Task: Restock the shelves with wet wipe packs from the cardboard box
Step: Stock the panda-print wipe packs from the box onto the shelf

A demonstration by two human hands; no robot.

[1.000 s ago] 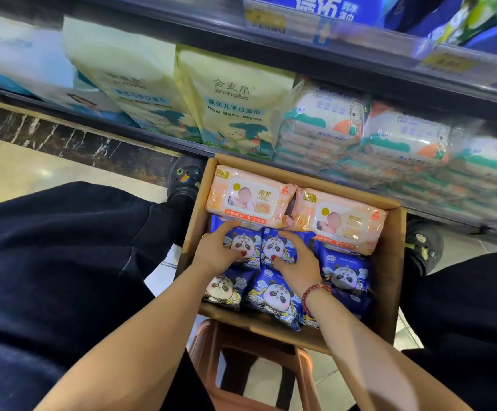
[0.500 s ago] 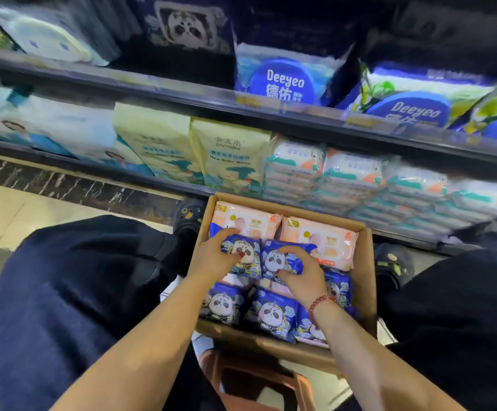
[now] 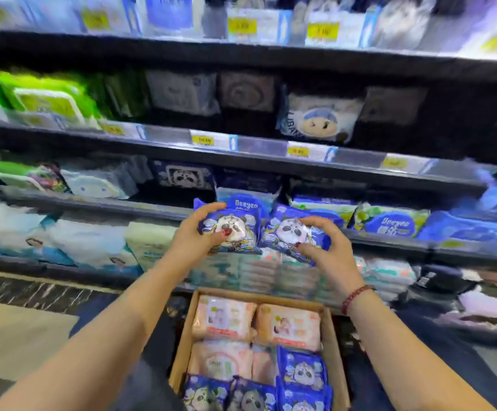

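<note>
My left hand [image 3: 195, 237] grips a blue panda wet wipe pack [image 3: 232, 228] and my right hand [image 3: 327, 250] grips a second blue panda pack [image 3: 287, 232]. Both packs are raised side by side in front of the shelf edge [image 3: 152, 207], well above the cardboard box [image 3: 182, 336]. The box sits low between my knees. It holds pink baby wipe packs [image 3: 289, 326] at the far end and several blue panda packs [image 3: 300, 372] at the near end. A dark panda pack [image 3: 183, 176] stands on the shelf behind and above my hands.
Blue Deeyeo packs [image 3: 392, 223] fill the shelf right of my hands. White and pale green packs [image 3: 87, 247] line the lower shelf at left. Stacked white packs [image 3: 259, 274] sit just behind the box. Upper shelves carry green packs [image 3: 48, 96] and yellow price tags [image 3: 202, 140].
Both hands have lifted out of the box, each with a blue panda pack, up to shelf height. The view has tilted upward, showing more shelves.
</note>
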